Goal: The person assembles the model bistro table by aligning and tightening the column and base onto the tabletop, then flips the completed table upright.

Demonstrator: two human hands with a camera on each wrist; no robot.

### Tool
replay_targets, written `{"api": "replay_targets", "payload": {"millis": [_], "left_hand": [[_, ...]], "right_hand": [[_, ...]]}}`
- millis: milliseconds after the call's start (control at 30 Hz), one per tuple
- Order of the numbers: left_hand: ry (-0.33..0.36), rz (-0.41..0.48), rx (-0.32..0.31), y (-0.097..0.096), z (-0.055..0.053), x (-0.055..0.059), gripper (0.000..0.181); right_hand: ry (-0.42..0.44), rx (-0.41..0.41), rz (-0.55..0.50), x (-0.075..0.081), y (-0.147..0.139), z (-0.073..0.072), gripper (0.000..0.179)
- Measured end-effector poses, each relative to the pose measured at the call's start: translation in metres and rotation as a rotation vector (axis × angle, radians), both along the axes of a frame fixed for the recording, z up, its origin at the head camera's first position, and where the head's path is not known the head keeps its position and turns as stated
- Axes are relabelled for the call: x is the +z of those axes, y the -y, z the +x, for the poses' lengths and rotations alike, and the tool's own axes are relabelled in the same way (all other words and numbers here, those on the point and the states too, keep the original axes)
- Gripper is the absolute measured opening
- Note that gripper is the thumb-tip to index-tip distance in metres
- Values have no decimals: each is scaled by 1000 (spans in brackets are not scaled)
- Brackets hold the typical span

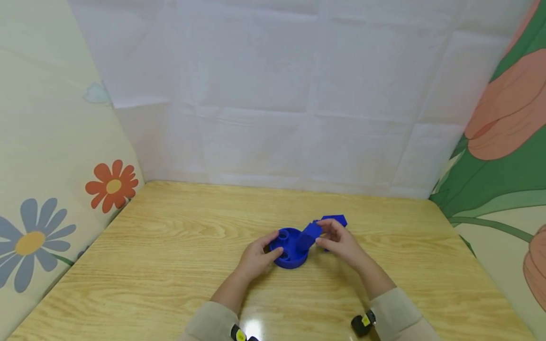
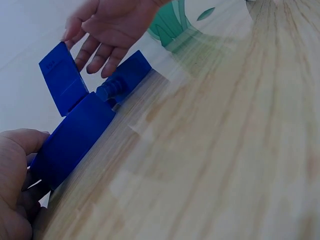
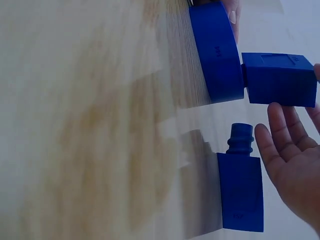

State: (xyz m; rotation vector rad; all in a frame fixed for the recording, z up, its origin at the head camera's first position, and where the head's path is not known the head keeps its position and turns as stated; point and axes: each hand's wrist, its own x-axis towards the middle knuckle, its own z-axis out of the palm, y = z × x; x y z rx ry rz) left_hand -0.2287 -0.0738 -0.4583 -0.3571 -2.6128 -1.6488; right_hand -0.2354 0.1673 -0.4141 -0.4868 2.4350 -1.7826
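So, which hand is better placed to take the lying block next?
Probably the right hand: it is beside the lying block, though it also touches the other block. The left hand is farther, holding the round base.

Soft light before me on the table [image 1: 170, 237]; white glare [image 1: 253, 327] (small, bright) beside the left sleeve [image 1: 211, 318]; wrist views dimmer.

The round base [image 1: 292, 246] looks smooth plastic, the tabletop [image 1: 170, 251] glossy wood.
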Motion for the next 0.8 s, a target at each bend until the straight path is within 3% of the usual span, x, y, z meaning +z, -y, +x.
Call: {"api": "replay_targets", "payload": {"millis": [200, 333, 667, 800], "left_hand": [[2, -13, 1, 1, -1, 0, 49], [-8, -23, 0, 1, -1, 0, 49], [5, -11, 6, 1, 0, -2, 50], [-6, -13, 5, 1, -1, -3, 50]], "right_hand": [[10, -2, 144, 1, 2, 2, 50], [8, -8, 176, 1, 5, 3, 54], [-8, -54, 152, -2, 17, 3, 50], [-37, -20, 63, 0, 16, 4, 35]]}}
